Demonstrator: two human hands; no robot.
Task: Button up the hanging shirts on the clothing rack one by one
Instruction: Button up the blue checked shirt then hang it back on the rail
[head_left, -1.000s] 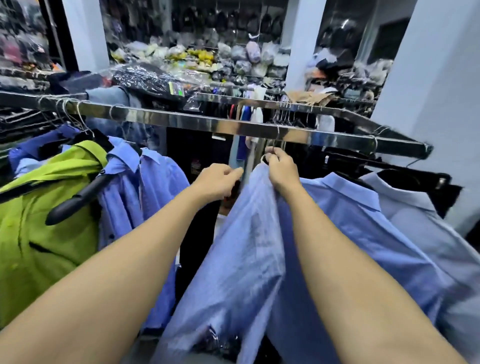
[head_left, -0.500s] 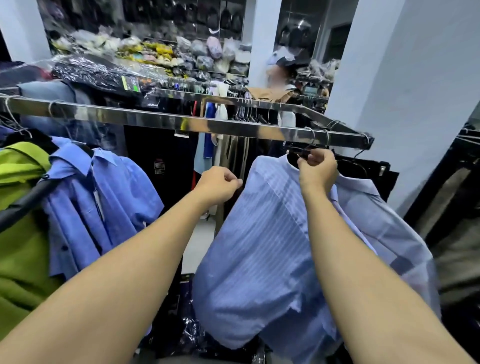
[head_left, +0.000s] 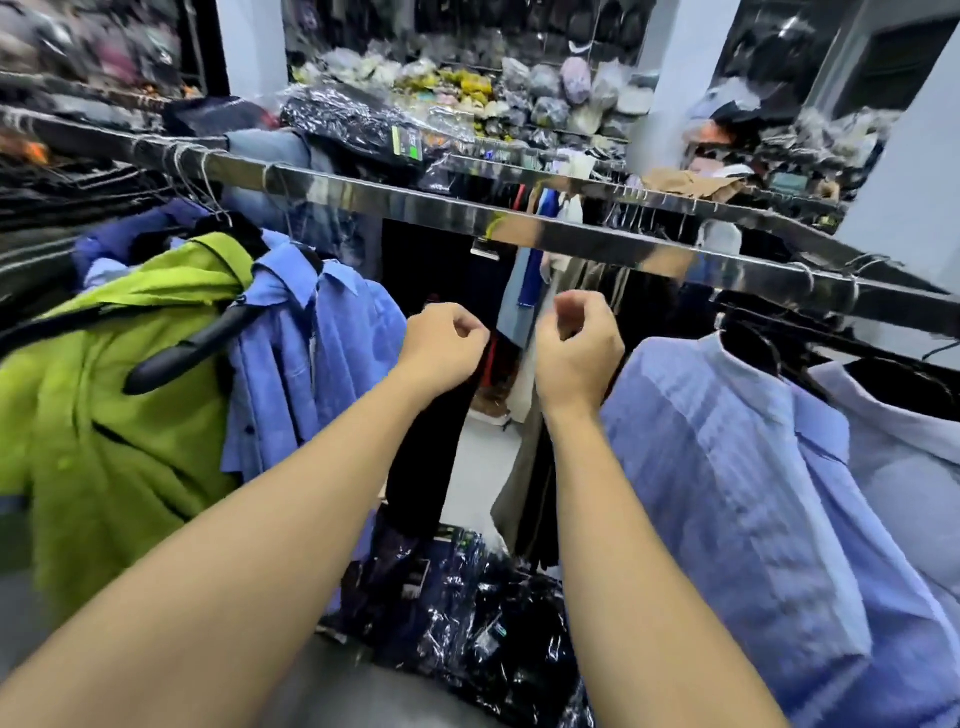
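Note:
A shiny metal rack bar (head_left: 597, 244) crosses the view. To the right hangs a light blue striped shirt (head_left: 727, 467), with a paler shirt (head_left: 909, 457) beyond it. To the left hang a darker blue shirt (head_left: 311, 353) with its front open and a lime green garment (head_left: 114, 415) on a black hanger (head_left: 192, 343). My left hand (head_left: 441, 348) and my right hand (head_left: 576, 348) hover in the gap between the two groups, below the bar. Both have curled fingers and hold nothing.
Plastic-wrapped dark garments (head_left: 467, 623) lie low in the gap under my arms. Dark clothes (head_left: 431, 415) hang behind the rack. More wrapped goods (head_left: 353, 119) sit on top, bagged stock (head_left: 519, 88) is piled at the back, and a white wall (head_left: 904, 182) stands at the right.
My right hand has let go of the striped shirt's collar and pulled back left into the gap. The striped shirt now hangs at the right. The view has swung back left.

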